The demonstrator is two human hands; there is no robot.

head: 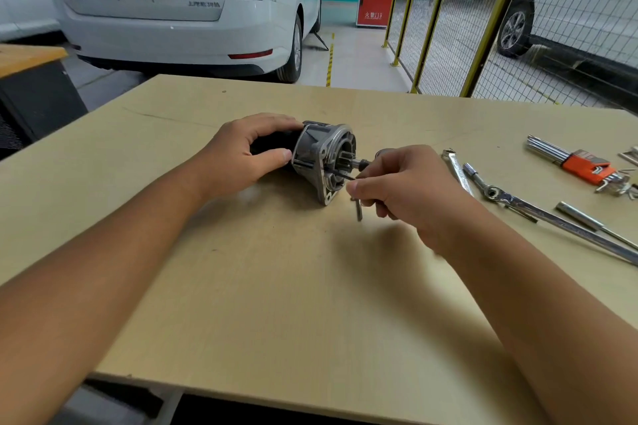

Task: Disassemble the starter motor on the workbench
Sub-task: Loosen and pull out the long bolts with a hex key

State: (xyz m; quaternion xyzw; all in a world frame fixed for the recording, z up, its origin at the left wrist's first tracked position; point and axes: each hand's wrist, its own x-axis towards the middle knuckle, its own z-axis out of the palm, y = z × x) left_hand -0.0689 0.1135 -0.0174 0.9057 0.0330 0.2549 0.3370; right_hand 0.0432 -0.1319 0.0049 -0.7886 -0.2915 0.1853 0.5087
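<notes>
Starter motor [319,159] lies on its side near the middle of the workbench [276,286], its silver flanged nose housing turned toward the person's right and its dark body toward their left. Left hand [247,152] wraps the dark body: fingers curled over the top, thumb pressed along the near side, a firm grip. Right hand [404,183] sits just beside the nose housing, fingers curled and pinching an L-shaped hex key [358,207]; the key's long shaft runs into the face of the housing, and its short leg hangs down below the fingers. Pinion shaft projects from the housing centre, just above that key.

To the right on the bench, well apart from the motor: a combination spanner [457,171], a ratchet wrench with extension [538,209], a loose socket bar [587,221], and a hex key set in an orange holder [583,166]. Beyond the bench stand a white car [179,7] and a yellow-framed mesh fence [483,21].
</notes>
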